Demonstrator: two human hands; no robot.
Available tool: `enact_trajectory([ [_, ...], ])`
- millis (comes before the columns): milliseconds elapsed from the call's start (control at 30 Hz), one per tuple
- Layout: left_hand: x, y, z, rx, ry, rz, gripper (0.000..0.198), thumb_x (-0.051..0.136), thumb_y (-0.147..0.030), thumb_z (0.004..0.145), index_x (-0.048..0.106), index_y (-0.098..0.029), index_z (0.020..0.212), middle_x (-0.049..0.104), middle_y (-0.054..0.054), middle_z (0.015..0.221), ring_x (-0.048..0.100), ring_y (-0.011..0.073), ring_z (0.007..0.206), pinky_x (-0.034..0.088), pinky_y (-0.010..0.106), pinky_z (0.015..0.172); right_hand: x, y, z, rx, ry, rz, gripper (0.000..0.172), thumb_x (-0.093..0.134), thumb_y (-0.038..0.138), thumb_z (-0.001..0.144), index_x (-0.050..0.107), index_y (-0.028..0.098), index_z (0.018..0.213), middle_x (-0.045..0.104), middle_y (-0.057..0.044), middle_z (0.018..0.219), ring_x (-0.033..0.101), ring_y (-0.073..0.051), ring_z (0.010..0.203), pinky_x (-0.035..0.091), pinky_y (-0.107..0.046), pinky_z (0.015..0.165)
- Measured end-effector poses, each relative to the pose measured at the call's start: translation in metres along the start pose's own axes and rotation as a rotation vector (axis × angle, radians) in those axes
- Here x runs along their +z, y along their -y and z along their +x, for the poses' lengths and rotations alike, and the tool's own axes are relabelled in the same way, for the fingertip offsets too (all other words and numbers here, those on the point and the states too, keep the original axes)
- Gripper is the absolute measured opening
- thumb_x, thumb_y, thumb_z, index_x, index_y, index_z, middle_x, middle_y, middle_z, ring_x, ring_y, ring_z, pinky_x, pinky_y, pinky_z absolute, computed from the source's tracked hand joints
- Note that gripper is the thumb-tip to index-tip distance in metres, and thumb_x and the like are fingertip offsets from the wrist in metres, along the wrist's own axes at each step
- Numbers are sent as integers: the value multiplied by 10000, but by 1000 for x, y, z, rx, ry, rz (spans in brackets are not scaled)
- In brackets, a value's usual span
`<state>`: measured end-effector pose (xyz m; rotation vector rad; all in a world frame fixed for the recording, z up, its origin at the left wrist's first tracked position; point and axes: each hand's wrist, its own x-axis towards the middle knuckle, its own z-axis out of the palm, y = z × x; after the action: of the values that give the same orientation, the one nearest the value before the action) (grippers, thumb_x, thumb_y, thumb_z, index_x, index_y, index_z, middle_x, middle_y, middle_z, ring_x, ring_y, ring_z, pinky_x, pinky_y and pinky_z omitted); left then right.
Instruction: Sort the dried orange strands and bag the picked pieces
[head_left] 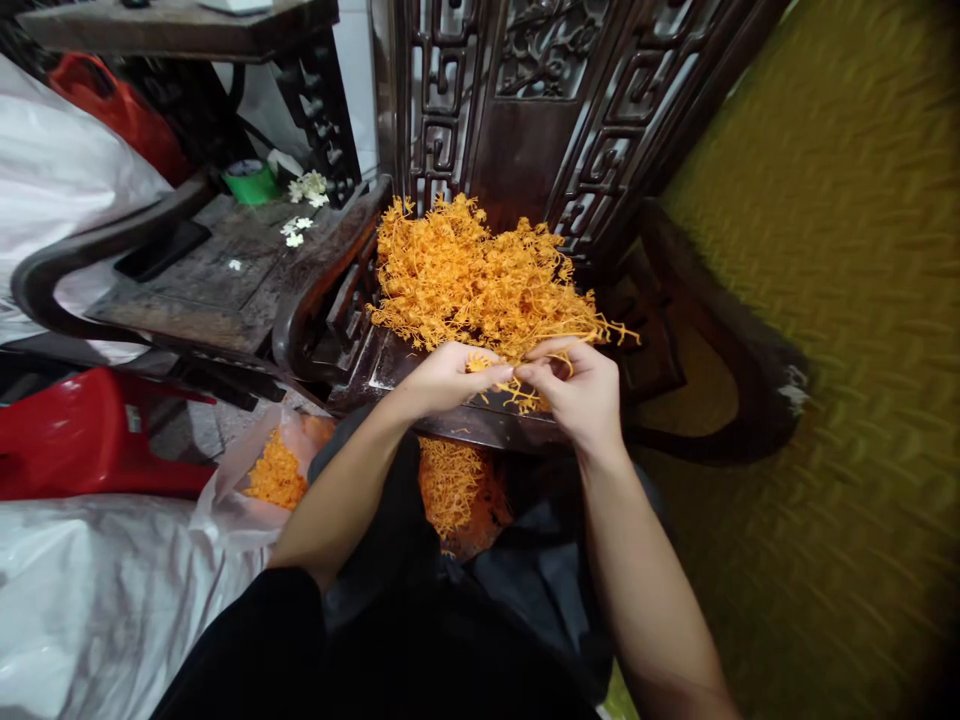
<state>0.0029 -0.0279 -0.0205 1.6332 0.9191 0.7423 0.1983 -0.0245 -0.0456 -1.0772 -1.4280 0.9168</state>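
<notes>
A large heap of orange branched stems, which look like plastic flower parts, lies on the seat of a dark carved wooden chair. At the heap's near edge, my left hand is closed, with thumb and fingers pinching an orange branched stem. My right hand meets it there, its thumb and index finger pinched on the same stem. The fingertips almost touch. Thin orange strands stick out below and between the fingers, and the exact grip point is partly hidden.
Below the seat, between the knees, sits a bag of orange pieces. Another plastic bag with orange bits stands left, near a red stool and white sacks. Green tape and white flowers lie on the neighbouring chair.
</notes>
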Motion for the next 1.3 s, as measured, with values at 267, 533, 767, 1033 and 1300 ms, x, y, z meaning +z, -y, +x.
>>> enact_trajectory([
  [267, 4, -5, -6, -96, 146, -253, 329, 655, -466, 872, 599, -158, 772, 370, -80, 522, 278, 53, 449, 185, 222, 454, 1, 0, -1, -48, 35, 47, 239, 884, 351, 668, 727, 199, 765, 593, 29, 618, 458, -93, 519, 360, -230, 481],
  [533, -2, 13, 7, 58, -311, 91, 192, 590, -256, 835, 706, -139, 736, 584, -3, 631, 505, 98, 578, 377, 235, 579, -4, 8, -9, -5, 233, -42, 191, 717, 373, 883, 757, 193, 934, 535, 45, 532, 450, -81, 446, 342, -221, 445],
  [767, -32, 28, 3, 104, -846, 449, 181, 582, -174, 829, 740, -144, 745, 728, 65, 842, 651, 172, 793, 485, 300, 811, -15, 5, 0, 44, -49, 373, 247, 818, 403, 794, 705, 217, 910, 494, 71, 513, 403, -60, 415, 324, -200, 418],
  [1033, 35, 27, 16, 195, -488, 172, 208, 598, -276, 904, 747, -146, 842, 738, 67, 874, 667, 178, 836, 506, 303, 829, 10, 7, 1, 174, 47, 556, 336, 837, 443, 760, 636, 225, 919, 564, 59, 554, 481, -79, 475, 384, -201, 464],
  [1300, 42, 23, 18, 188, -533, -104, 382, 538, -469, 973, 628, -165, 760, 595, 19, 670, 563, 125, 683, 456, 255, 679, 18, 0, 0, 108, -57, 454, 243, 846, 318, 758, 658, 209, 867, 627, 50, 602, 572, -75, 547, 449, -190, 567],
])
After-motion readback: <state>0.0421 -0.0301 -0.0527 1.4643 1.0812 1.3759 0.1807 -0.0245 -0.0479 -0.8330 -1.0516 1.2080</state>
